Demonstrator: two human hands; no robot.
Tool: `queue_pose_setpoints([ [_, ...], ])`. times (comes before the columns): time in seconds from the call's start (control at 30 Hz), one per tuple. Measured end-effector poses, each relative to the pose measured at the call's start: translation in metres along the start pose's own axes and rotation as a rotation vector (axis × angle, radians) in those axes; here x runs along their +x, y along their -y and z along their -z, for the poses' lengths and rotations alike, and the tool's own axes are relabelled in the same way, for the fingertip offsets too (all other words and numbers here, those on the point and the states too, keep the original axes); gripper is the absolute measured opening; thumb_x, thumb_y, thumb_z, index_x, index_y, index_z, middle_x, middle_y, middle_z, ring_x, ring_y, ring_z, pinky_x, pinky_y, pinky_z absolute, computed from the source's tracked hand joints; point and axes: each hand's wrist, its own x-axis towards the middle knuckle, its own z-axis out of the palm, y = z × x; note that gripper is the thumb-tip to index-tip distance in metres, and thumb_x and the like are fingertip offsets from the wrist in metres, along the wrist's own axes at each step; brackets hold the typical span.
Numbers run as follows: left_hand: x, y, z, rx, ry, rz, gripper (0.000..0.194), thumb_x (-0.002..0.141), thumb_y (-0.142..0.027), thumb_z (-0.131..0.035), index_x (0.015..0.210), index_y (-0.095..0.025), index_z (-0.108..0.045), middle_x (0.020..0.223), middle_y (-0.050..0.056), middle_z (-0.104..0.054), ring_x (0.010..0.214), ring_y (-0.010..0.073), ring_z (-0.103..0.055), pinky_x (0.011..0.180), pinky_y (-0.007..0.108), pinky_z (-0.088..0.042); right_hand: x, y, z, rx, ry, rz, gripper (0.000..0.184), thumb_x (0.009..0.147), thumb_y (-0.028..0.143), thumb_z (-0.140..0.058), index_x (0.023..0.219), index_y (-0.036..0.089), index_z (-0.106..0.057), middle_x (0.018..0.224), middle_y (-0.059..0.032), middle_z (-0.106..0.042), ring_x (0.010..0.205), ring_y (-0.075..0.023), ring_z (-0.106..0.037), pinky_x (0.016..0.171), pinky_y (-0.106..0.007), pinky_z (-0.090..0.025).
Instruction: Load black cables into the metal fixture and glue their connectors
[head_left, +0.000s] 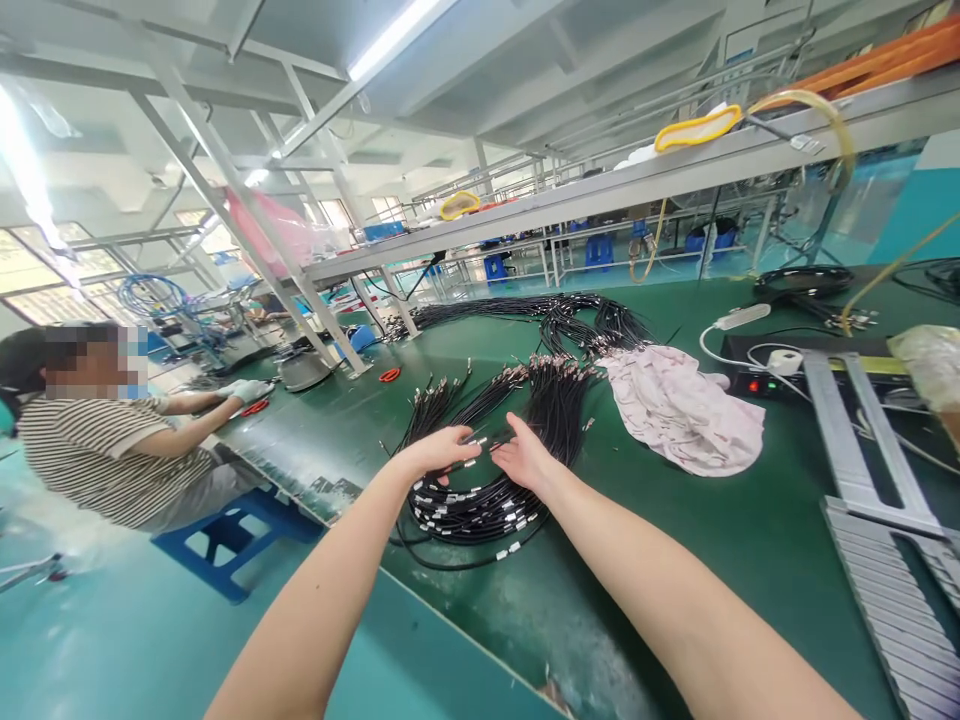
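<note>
A large bundle of black cables (pixel 480 515) with white label tags lies curved on the green table (pixel 465 610). Over the middle of it, my left hand (pixel 441 452) is closed on a thin black cable, with white tags showing by its fingertips. My right hand (pixel 525 458) is close by on the other side, palm turned inward, thumb and fingers apart. The cable's end reaches toward the right fingers; whether they touch it is hard to see. Metal-tipped cable ends (pixel 559 370) fan out behind my hands.
A pinkish cloth (pixel 682 405) lies right of the bundle, and more black cables (pixel 517 308) stretch behind. A black box (pixel 757 375) with lit switches and a ridged metal rack (pixel 892 600) stand at right. A gloved co-worker (pixel 112 430) sits at left near red-handled tools (pixel 255 407).
</note>
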Motion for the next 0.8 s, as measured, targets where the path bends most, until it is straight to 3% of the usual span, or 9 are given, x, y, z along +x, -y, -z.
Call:
queue_pose_setpoints([
  [0.13, -0.003, -0.002, -0.026, 0.201, -0.034, -0.108, 0.022, 0.075, -0.035, -0.057, 0.064, -0.016, -0.059, 0.067, 0.002, -0.059, 0.068, 0.0189, -0.056, 0.06, 0.027, -0.041, 0.016, 0.022, 0.005, 0.063, -0.069, 0.112, 0.035, 0.087, 0.036, -0.052, 0.116, 0.016, -0.052, 0.114, -0.0083, -0.056, 0.095, -0.0187, -0.058, 0.079, -0.039, -0.051],
  [0.27, -0.012, -0.005, -0.052, 0.337, -0.252, -0.201, 0.011, 0.079, -0.025, -0.052, 0.074, -0.017, -0.058, 0.093, 0.007, -0.057, 0.099, 0.0272, -0.049, 0.08, 0.038, -0.039, 0.011, 0.048, -0.008, -0.01, -0.03, 0.205, 0.035, 0.087, 0.035, -0.052, 0.116, 0.016, -0.052, 0.115, -0.0084, -0.055, 0.097, -0.0194, -0.057, 0.08, -0.04, -0.051],
  [0.37, -0.023, -0.005, -0.062, 0.368, -0.364, -0.249, 0.013, 0.084, -0.022, -0.043, 0.085, -0.017, -0.055, 0.096, 0.009, -0.054, 0.098, 0.0259, -0.046, 0.085, 0.041, -0.037, -0.006, 0.065, -0.03, -0.12, 0.065, 0.294, 0.032, 0.087, 0.035, -0.052, 0.113, 0.015, -0.053, 0.109, -0.0074, -0.057, 0.09, -0.0166, -0.059, 0.075, -0.036, -0.052],
  [0.43, -0.032, -0.003, -0.062, 0.335, -0.398, -0.313, 0.013, 0.084, -0.024, -0.046, 0.092, -0.017, -0.053, 0.095, 0.008, -0.053, 0.095, 0.0235, -0.047, 0.085, 0.04, -0.039, -0.021, 0.073, -0.041, -0.208, 0.157, 0.359, 0.029, 0.088, 0.035, -0.052, 0.108, 0.014, -0.054, 0.092, -0.0035, -0.06, 0.071, -0.0109, -0.058, 0.061, -0.027, -0.051],
  [0.53, -0.043, -0.005, -0.053, 0.027, -0.43, -0.458, 0.033, 0.075, -0.029, -0.061, 0.104, -0.019, -0.05, 0.097, 0.005, -0.053, 0.092, 0.0203, -0.049, 0.086, 0.036, -0.04, -0.046, 0.076, -0.047, -0.34, 0.273, 0.44, 0.023, 0.087, 0.032, -0.05, 0.105, 0.018, -0.052, 0.056, 0.0088, -0.046, 0.038, -0.0039, -0.036, 0.037, -0.017, -0.035],
  [0.63, -0.047, -0.019, -0.042, -0.543, -0.426, -0.418, 0.038, 0.079, -0.04, -0.058, 0.108, -0.019, -0.049, 0.094, 0.005, -0.056, 0.086, 0.0181, -0.053, 0.081, 0.034, -0.044, -0.071, 0.063, -0.04, -0.472, 0.331, 0.497, 0.021, 0.085, 0.029, -0.047, 0.106, 0.023, -0.046, 0.043, 0.0142, -0.033, 0.029, -0.0045, -0.023, 0.03, -0.016, -0.025],
  [0.7, -0.045, -0.034, -0.037, -0.878, -0.314, -0.351, 0.044, 0.079, -0.049, -0.057, 0.108, -0.017, -0.05, 0.095, 0.008, -0.059, 0.085, 0.0186, -0.057, 0.076, 0.033, -0.047, -0.087, 0.046, -0.032, -0.571, 0.364, 0.511, 0.019, 0.084, 0.029, -0.047, 0.102, 0.023, -0.046, 0.042, 0.0139, -0.035, 0.028, -0.0054, -0.026, 0.029, -0.017, -0.026],
  [0.8, -0.041, -0.06, -0.036, -1.203, -0.118, -0.332, 0.057, 0.068, -0.051, -0.07, 0.107, -0.013, -0.053, 0.094, 0.011, -0.064, 0.083, 0.0208, -0.062, 0.073, 0.033, -0.05, -0.11, 0.013, -0.015, -0.698, 0.393, 0.517, 0.014, 0.082, 0.031, -0.049, 0.093, 0.021, -0.047, 0.041, 0.0123, -0.037, 0.027, -0.0058, -0.031, 0.029, -0.017, -0.023],
])
